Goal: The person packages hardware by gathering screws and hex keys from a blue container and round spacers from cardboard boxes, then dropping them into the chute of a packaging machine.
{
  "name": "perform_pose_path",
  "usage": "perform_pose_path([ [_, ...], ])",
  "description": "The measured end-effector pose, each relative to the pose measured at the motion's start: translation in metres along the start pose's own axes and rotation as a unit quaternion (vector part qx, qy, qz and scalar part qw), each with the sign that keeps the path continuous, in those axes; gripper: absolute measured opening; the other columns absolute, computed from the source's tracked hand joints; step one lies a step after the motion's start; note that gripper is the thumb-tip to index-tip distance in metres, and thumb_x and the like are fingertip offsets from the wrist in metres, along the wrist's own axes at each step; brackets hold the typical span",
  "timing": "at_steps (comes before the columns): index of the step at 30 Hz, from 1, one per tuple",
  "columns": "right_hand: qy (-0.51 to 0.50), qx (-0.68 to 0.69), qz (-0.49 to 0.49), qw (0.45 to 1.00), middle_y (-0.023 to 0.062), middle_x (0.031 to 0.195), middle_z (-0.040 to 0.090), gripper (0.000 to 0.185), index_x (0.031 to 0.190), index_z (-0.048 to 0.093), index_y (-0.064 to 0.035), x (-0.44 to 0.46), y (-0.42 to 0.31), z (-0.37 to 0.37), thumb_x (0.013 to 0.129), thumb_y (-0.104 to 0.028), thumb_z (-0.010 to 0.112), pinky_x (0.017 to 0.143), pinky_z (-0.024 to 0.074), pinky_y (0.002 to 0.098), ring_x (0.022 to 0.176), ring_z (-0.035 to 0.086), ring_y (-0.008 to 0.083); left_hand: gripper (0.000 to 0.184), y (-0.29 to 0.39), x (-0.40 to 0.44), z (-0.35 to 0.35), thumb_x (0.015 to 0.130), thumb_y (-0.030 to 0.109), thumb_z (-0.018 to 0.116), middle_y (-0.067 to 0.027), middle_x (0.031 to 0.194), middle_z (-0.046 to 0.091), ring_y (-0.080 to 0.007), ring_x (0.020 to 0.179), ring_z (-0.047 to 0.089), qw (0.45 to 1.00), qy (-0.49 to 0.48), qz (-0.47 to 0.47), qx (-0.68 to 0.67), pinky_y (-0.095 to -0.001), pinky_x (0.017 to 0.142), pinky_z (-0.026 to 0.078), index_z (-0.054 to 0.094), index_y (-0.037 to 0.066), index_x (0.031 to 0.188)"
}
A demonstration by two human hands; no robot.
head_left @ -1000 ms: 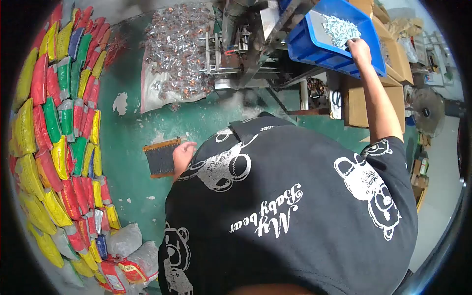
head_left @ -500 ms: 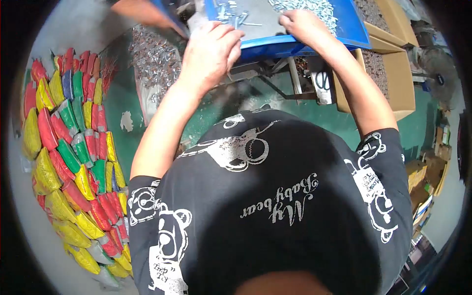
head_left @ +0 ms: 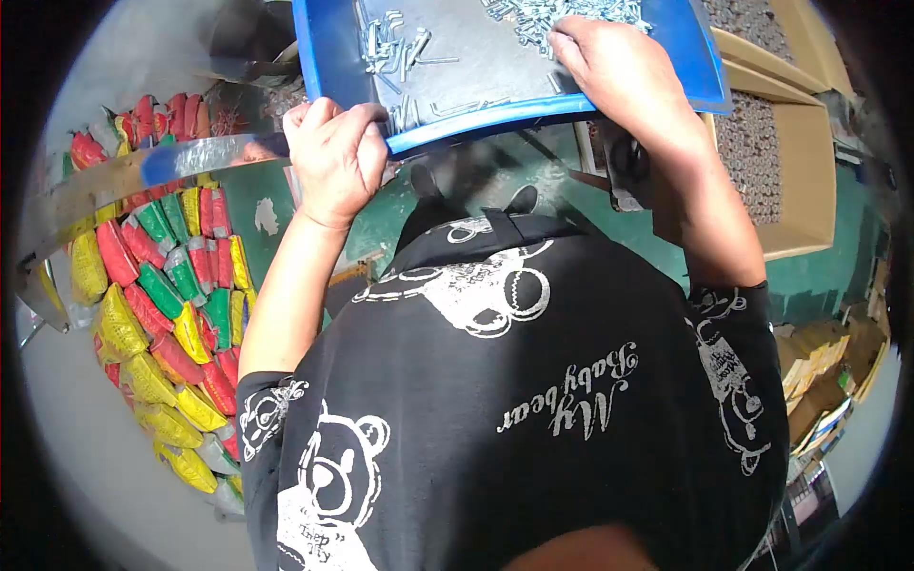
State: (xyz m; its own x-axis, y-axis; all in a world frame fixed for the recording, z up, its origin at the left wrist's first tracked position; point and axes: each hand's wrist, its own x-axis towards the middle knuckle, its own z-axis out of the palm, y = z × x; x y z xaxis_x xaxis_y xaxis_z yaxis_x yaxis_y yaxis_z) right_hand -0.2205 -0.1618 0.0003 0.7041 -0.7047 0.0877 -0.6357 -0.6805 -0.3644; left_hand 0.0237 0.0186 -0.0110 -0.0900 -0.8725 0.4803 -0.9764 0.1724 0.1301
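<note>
A blue tray (head_left: pixel 486 127) with a grey floor holds shiny metal pieces. On its left side lie loose short rods, some bent like hex keys (head_left: pixel 405 57); a denser pile of small metal pieces (head_left: pixel 524 21) is at the back right. My left hand (head_left: pixel 333 157) is closed at the tray's front left corner, its fingers curled and the thumb by the rim. My right hand (head_left: pixel 628 81) reaches over the front rim, fingers drawn together at the pile's edge. What lies between its fingertips is hidden.
Cardboard boxes (head_left: pixel 800 181) with rows of small parts stand at the right. Red, yellow and green filled bags (head_left: pixel 143 324) are piled at the left. A shiny metal strip (head_left: pixel 105 181) runs toward my left hand. Green floor (head_left: pixel 628 236) shows below the tray.
The tray and my left hand appear further left and lower in view, with more of the tray showing. My right hand stays near the pile. The metal strip now crosses the left side.
</note>
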Motion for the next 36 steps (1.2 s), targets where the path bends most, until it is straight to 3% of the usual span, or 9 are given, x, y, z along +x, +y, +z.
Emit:
perform_pose_path([
  [7,-0.010,0.007,0.009,1.000,0.0188,0.089,0.068,0.032,0.098,0.066,-0.0066,0.001,0.009,0.005,0.095,-0.033,0.048,0.077,0.0502,0.0496,0.086,0.065,0.0386,0.012,-0.001,0.003,0.000,0.073,0.012,0.058,-0.0024,0.063,0.055,-0.0195,0.067,0.051,1.000,-0.006,0.006,0.018,-0.0365,0.079,0.039,0.067,0.009,0.080],
  [9,-0.033,0.014,0.001,0.999,0.0210,0.090,0.068,0.037,0.095,0.066,-0.0018,0.001,0.007,0.003,0.096,-0.032,0.044,0.081,0.0506,0.0498,0.090,0.065,0.0385,0.012,0.000,0.004,0.000,0.073,0.013,0.058,-0.0029,0.064,0.056,-0.0202,0.067,0.052,1.000,-0.006,0.008,0.019,-0.0366,0.079,0.039,0.067,0.009,0.080],
  [25,0.005,0.025,0.007,1.000,0.0194,0.093,0.068,0.033,0.099,0.066,-0.0055,-0.002,0.009,0.005,0.096,-0.033,0.047,0.082,0.0498,0.0482,0.091,0.064,0.0385,0.012,0.001,0.003,0.001,0.073,0.012,0.057,-0.0025,0.064,0.054,-0.0194,0.066,0.050,1.000,-0.017,-0.002,0.017,-0.0364,0.079,0.037,0.067,0.010,0.079],
  [27,-0.030,0.026,0.022,0.999,0.0198,0.091,0.068,0.033,0.099,0.065,-0.0053,-0.003,0.006,-0.001,0.096,-0.033,0.048,0.080,0.0502,0.0495,0.088,0.064,0.0393,0.012,0.001,0.000,0.001,0.072,0.012,0.058,-0.0027,0.064,0.054,-0.0196,0.066,0.050,1.000,-0.015,-0.001,0.017,-0.0365,0.079,0.037,0.067,0.010,0.079],
  [29,-0.033,0.034,0.029,0.998,0.0210,0.090,0.068,0.034,0.096,0.066,-0.0038,-0.004,0.005,-0.002,0.095,-0.032,0.047,0.081,0.0504,0.0499,0.089,0.065,0.0393,0.015,0.003,0.002,-0.001,0.080,0.018,0.055,-0.0046,0.067,0.051,-0.0220,0.069,0.048,1.000,-0.020,-0.014,0.019,-0.0359,0.079,0.036,0.068,0.010,0.081],
  [33,-0.107,0.059,0.031,0.992,0.0225,0.089,0.068,0.035,0.097,0.068,-0.0022,0.008,0.015,0.002,0.091,-0.033,0.052,0.081,0.0510,0.0504,0.089,0.066,0.0393,0.013,0.004,0.003,-0.002,0.074,0.014,0.057,-0.0060,0.067,0.052,-0.0238,0.070,0.050,1.000,0.001,-0.018,-0.001,-0.0376,0.079,0.037,0.068,0.010,0.080],
  [34,-0.094,0.049,0.026,0.994,0.0225,0.089,0.068,0.035,0.097,0.068,-0.0022,0.012,0.016,-0.001,0.091,-0.033,0.052,0.081,0.0510,0.0504,0.089,0.066,0.0393,0.013,0.004,0.003,-0.002,0.074,0.014,0.057,-0.0065,0.067,0.053,-0.0240,0.071,0.051,1.000,0.003,-0.016,0.001,-0.0382,0.080,0.037,0.067,0.009,0.081],
  [36,-0.167,-0.013,-0.006,0.986,0.0224,0.091,0.068,0.033,0.097,0.068,-0.0022,0.020,0.017,-0.008,0.089,-0.032,0.056,0.082,0.0514,0.0494,0.090,0.066,0.0386,0.011,0.004,0.004,-0.003,0.071,0.012,0.059,-0.0057,0.067,0.056,-0.0235,0.070,0.052,1.000,0.025,-0.005,0.000,-0.0393,0.078,0.038,0.066,0.008,0.078],
])
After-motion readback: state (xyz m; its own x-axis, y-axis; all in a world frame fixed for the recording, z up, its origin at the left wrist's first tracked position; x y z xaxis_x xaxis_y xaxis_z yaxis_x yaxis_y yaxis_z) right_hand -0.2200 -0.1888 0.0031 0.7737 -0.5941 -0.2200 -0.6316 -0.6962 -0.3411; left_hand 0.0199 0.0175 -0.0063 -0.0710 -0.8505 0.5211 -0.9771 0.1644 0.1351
